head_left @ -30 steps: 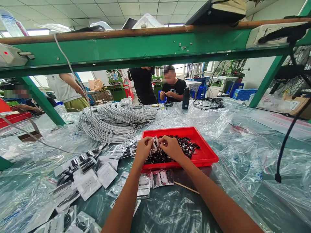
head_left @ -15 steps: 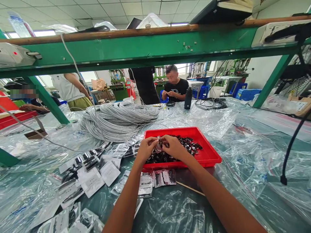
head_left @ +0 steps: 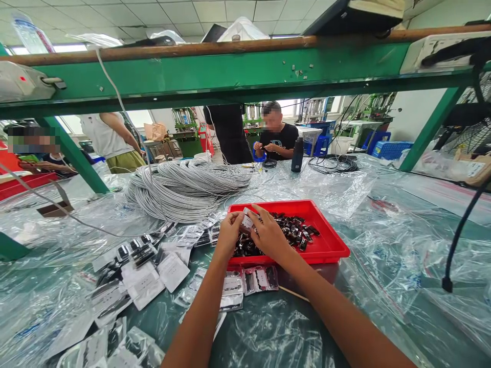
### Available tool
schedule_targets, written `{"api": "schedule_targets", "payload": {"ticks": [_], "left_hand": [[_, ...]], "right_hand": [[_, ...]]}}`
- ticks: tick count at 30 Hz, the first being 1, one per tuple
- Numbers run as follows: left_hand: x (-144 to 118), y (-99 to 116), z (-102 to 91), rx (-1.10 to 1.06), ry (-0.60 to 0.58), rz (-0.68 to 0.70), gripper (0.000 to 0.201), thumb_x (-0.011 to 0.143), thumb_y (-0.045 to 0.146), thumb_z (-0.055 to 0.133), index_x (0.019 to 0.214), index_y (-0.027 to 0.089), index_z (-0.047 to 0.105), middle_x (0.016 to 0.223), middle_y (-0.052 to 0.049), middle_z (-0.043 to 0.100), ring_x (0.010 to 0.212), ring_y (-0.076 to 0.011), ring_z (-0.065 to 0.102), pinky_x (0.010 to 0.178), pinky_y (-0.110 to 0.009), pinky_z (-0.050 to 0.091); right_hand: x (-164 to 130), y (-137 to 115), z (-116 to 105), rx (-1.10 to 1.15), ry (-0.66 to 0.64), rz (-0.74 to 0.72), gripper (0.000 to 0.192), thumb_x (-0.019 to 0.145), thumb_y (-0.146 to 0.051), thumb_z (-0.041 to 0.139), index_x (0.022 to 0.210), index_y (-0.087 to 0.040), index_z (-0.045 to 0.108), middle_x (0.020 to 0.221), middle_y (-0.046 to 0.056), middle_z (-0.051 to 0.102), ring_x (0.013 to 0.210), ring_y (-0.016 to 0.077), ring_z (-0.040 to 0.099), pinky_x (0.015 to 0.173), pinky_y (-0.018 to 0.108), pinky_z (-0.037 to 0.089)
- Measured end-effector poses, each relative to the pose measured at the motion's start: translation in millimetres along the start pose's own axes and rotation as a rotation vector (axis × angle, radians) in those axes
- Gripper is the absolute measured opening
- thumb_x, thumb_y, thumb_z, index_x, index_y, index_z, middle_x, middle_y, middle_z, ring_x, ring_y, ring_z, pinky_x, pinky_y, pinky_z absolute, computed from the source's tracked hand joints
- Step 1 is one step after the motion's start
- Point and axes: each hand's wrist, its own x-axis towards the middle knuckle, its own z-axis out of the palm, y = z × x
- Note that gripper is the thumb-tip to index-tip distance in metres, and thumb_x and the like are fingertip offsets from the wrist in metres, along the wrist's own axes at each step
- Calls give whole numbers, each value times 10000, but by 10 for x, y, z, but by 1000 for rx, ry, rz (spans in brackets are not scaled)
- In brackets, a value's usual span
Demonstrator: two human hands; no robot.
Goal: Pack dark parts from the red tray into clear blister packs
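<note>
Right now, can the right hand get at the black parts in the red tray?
Probably yes: the right hand hovers over the tray, the parts lie uncovered beside it, though it shares a small packet with the left hand.

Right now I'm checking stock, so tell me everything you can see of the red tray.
The shallow red plastic tray is rectangular with a raised rim and sits flat on the plastic-covered green table. A heap of small black parts fills its left and middle; the right end is bare. The left hand and right hand hover over its near-left corner.
</note>
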Motion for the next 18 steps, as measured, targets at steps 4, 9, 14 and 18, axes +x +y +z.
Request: {"api": "schedule_targets", "payload": {"ticks": [4, 9, 14, 18], "left_hand": [[-8, 7, -23, 77, 5, 38, 474, 584, 520, 797, 826, 130, 677, 658, -1, 653, 528, -115, 556, 523, -241, 441], [-75, 102, -15, 112, -89, 77, 388, 590, 475, 804, 761, 140, 704, 710, -24, 688, 605, -134, 593, 568, -244, 464], [-76, 222, -84, 346, -248, 63, 388, 688, 513, 709, 808, 144, 715, 641, -22, 663, 537, -154, 585, 523, -261, 452], [-38, 383, -183, 767, -38, 223, 309, 793, 430, 584, 829, 160, 730, 713, -51, 712, 644, -189, 635, 622, -283, 472]], "right_hand": [[3, -88, 22, 77, 40, 54, 490, 862, -113, 490, 1349, -93, 539, 1290, 204, 568, 1214, 304, 530, 1061, 487, 457], [56, -93, -36, 341, 128, 285, 203, 906, -292, 580, 1000, -150, 690, 974, 118, 725, 898, 239, 673, 854, 383, 543], [114, 40, -185, 530, 48, 391, 157, 844, -295, 638, 792, -167, 713, 758, 51, 748, 704, 197, 700, 693, 307, 550], [110, 63, -208, 597, 10, 363, 180, 774, -146, 592, 879, -176, 735, 863, 51, 769, 821, 202, 725, 787, 329, 577]]}}
